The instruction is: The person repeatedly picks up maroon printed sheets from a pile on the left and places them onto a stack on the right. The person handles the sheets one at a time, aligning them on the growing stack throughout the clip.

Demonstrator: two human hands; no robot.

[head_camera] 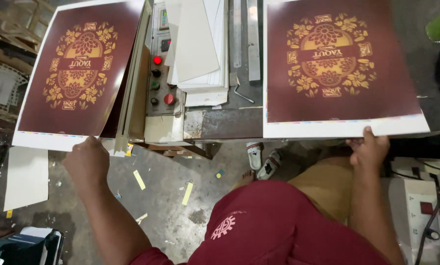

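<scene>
Two printed sheets show a dark maroon panel with a gold floral ornament and a white margin. My left hand (87, 162) grips the near edge of the left sheet (77, 73), which lies atop a stack of similar sheets (131, 93) and is lifted at a slant. My right hand (369, 147) holds the near white margin of the right sheet (342, 64), thumb on top, with that sheet lying flat on a machine table.
Between the sheets sits a grey control panel (161, 68) with red, green and black buttons, and a pile of white boards (200, 44). Metal rulers (253, 39) and a hex key (242, 92) lie behind. Paper scraps litter the concrete floor (171, 196); sandals (261, 159) lie below.
</scene>
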